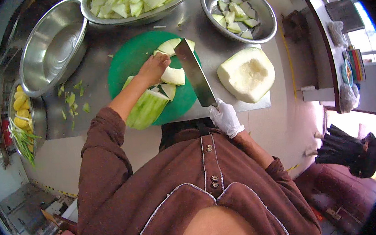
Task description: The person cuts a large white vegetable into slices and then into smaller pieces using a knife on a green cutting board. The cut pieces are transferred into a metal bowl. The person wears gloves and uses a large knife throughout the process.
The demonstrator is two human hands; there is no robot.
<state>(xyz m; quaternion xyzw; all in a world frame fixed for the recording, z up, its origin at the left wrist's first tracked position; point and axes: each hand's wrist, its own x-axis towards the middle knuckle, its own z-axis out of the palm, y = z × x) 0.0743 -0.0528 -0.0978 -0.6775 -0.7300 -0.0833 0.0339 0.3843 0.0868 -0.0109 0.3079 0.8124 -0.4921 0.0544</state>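
My gloved right hand (226,118) grips the handle of a cleaver (195,72). Its broad blade slants up and left over the right side of a round green cutting board (123,62). My bare left hand (156,68) has curled fingers against a pale winter melon slice (167,46) by the blade's far end. Closer to me on the board lie another thick slice (173,76), a thin piece (169,91) and a green-skinned melon chunk (147,109). A large hollowed melon piece (247,75) rests on the metal table right of the board.
A steel bowl heaped with cut melon (141,0) stands behind the board. To its right, a smaller bowl (273,22) contains several pieces. At left are an empty steel basin (53,45), green peel scraps (71,99) and a bowl with yellow items (20,104) and scallions. A person (349,152) appears far right.
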